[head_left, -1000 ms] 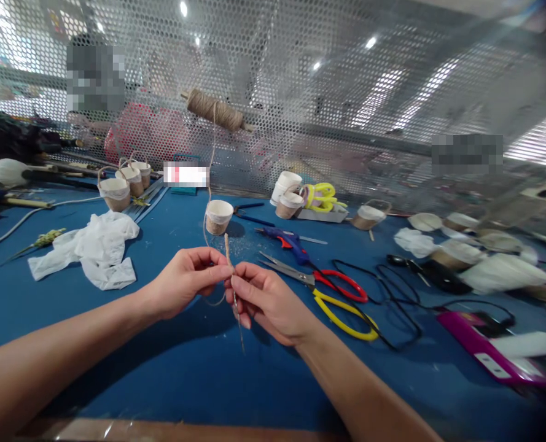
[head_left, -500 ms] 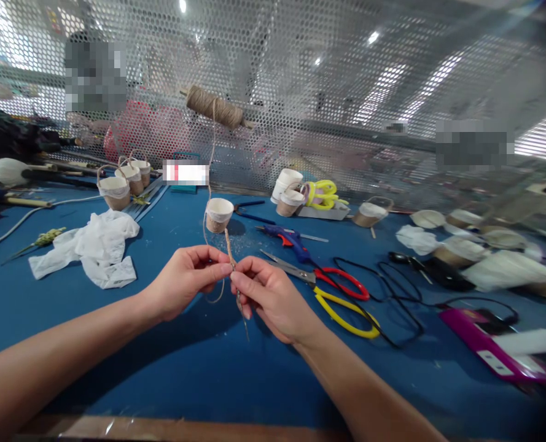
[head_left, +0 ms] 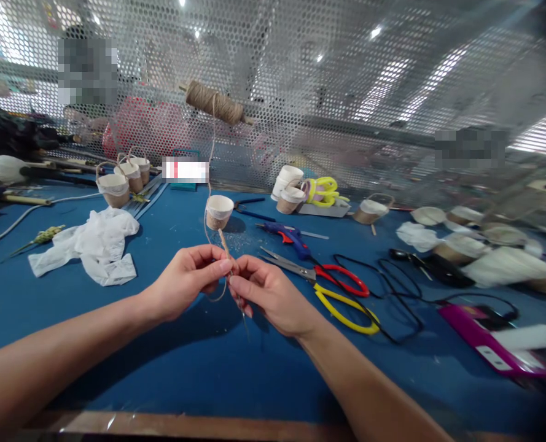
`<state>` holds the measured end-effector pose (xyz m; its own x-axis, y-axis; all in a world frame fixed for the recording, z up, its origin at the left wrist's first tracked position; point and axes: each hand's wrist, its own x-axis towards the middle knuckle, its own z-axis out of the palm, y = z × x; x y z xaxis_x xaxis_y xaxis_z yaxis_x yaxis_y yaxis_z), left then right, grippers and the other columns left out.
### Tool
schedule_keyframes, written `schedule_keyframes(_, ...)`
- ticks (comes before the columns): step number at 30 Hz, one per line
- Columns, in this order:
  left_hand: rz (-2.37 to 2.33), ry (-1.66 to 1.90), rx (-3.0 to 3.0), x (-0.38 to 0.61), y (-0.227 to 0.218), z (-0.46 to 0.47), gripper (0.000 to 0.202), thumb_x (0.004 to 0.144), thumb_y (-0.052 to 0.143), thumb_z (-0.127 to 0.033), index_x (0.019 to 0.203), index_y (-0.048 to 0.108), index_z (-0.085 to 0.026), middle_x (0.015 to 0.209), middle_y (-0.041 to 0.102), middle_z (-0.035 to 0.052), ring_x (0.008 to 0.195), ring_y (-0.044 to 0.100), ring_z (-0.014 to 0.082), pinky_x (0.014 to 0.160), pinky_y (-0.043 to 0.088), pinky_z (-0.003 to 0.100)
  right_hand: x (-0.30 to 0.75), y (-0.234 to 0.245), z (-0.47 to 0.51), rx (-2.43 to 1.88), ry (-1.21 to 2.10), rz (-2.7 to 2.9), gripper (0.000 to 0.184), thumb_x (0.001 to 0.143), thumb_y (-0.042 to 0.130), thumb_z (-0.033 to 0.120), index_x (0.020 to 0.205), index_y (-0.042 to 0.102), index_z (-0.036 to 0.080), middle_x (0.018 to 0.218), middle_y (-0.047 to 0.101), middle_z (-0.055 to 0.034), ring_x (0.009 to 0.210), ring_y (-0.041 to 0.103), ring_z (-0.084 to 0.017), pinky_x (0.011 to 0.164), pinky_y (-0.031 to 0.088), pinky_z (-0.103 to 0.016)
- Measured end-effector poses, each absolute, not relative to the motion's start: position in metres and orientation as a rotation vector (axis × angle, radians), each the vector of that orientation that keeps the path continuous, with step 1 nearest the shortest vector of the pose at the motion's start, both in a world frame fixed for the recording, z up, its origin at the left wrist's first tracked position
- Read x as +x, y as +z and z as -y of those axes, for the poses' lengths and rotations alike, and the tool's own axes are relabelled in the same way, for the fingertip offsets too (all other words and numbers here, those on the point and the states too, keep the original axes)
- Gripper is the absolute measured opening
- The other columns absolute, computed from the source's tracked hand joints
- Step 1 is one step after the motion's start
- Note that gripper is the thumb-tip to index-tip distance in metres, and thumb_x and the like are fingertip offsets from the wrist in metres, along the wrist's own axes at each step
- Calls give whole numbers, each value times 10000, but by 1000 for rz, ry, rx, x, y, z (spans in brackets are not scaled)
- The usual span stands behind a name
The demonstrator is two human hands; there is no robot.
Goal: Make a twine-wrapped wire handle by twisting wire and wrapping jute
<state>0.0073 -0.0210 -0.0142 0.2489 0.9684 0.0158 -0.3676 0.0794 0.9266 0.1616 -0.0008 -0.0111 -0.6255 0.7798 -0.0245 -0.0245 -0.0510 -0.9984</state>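
Note:
My left hand pinches a thin wire wrapped with twine, its covered tip pointing up and away. Close beside it, my right hand is closed on the lower part of the same wire, whose thin bare ends stick out below the fingers. A strand of twine runs down from a twine spool to the hands and loops beneath them. Just beyond the wire's tip stands a small burlap-covered cup with a white lace rim. Fingers hide the point where twine meets wire.
Scissors with red and yellow handles lie right of my hands, near a blue glue gun and its black cord. White lace lies left. Handled cups stand behind it. A purple box sits far right. Perforated metal mesh backs the table.
The wrapped tip of the wire has swung slightly left between my fingers. Both hands keep their pinch in nearly the same place.

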Motion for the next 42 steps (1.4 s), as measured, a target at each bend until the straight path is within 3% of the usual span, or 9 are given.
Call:
schedule_keyframes(9,-881,1171,1039,10,-13,23,217,667,663,-298,671,530,-127,597,496,-35,464,363,31,442,251,193,159,-8,7,-986,1470,1770,184,768,560,319,728,460,169,544,451,69,411,428,-45,419,359,-196)
schedule_keyframes(16,-788,854,1096,4,-11,24,241,667,663,-325,639,523,-130,506,404,-68,420,297,27,425,182,210,170,1,-3,-766,1639,1648,253,734,603,311,945,561,176,780,547,3,563,482,-65,484,399,-202)
schedule_keyframes(20,-698,707,1058,5,-12,26,219,677,655,-312,679,558,-116,503,341,-80,424,236,23,429,145,215,170,-1,-3,-695,1805,1632,148,732,618,297,772,607,155,696,529,16,514,444,-43,458,350,-184)
schedule_keyframes(23,-768,731,1075,4,-12,26,211,668,661,-296,663,549,-117,516,395,-67,426,262,24,428,152,215,169,-3,-2,-727,1787,1618,153,742,615,288,679,579,153,642,508,29,484,424,-37,440,334,-182)
schedule_keyframes(31,-868,728,1255,1,-10,21,208,725,588,-330,736,571,-123,571,463,-42,446,329,37,430,220,205,167,-5,-4,-805,1708,1625,178,754,599,317,699,540,158,582,486,35,516,442,-62,428,355,-179)
schedule_keyframes(42,-996,757,1376,2,-9,21,230,729,566,-356,663,526,-139,513,426,-53,439,338,48,418,245,197,166,-5,-3,-937,1439,1791,222,791,538,354,682,490,166,592,454,40,494,442,-65,461,388,-211)
